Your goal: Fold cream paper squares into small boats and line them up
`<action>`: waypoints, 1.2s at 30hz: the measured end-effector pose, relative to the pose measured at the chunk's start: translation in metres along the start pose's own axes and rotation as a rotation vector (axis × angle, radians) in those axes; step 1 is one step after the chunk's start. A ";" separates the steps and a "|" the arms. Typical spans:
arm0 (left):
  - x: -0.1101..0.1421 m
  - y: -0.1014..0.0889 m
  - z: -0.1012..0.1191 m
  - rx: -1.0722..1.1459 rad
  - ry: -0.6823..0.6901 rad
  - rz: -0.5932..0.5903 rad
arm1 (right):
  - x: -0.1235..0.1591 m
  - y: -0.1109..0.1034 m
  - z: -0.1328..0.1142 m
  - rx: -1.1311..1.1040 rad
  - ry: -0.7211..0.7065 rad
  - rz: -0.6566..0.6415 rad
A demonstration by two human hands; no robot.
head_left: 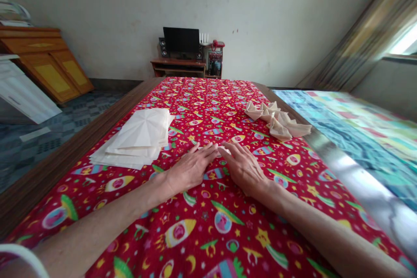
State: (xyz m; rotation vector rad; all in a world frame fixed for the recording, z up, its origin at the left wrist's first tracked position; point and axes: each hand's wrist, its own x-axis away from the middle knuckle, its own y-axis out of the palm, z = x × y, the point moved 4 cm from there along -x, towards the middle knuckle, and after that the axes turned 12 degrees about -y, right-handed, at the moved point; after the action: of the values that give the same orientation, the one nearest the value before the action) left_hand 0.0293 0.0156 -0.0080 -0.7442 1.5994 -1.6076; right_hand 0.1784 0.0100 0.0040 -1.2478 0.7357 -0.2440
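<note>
A small piece of folded white paper (223,151) lies on the red cloth, mostly covered by both of my hands. My left hand (198,163) rests over its left side, fingers stretched out and lying flat. My right hand (246,165) covers the right side, with its fingers extended and the thumb touching the paper; the fingertips partly hide it. To the left is a stack of creased white paper sheets (140,128). Several folded paper pieces with pointed corners (280,127) stand in a group to the right.
A red patterned cloth (182,234) covers the long table, whose brown edge (107,128) shows at left. A bed (352,139) adjoins the right side. Against the far wall stands a desk with a monitor (181,41). A wooden cabinet (48,65) is at far left.
</note>
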 end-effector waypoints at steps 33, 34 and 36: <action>0.001 -0.016 -0.018 0.080 -0.007 0.291 | 0.007 -0.002 0.020 -0.160 0.034 -0.057; -0.001 -0.015 -0.021 0.113 -0.022 0.311 | 0.007 -0.001 0.022 -0.192 0.042 0.008; -0.006 -0.013 -0.026 0.168 -0.061 0.358 | 0.008 0.000 0.027 -0.239 0.070 0.137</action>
State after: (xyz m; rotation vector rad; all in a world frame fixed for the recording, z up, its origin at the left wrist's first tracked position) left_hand 0.0098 0.0345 0.0038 -0.3876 1.4385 -1.4204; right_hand 0.2012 0.0268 0.0044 -1.4133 0.9276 -0.0887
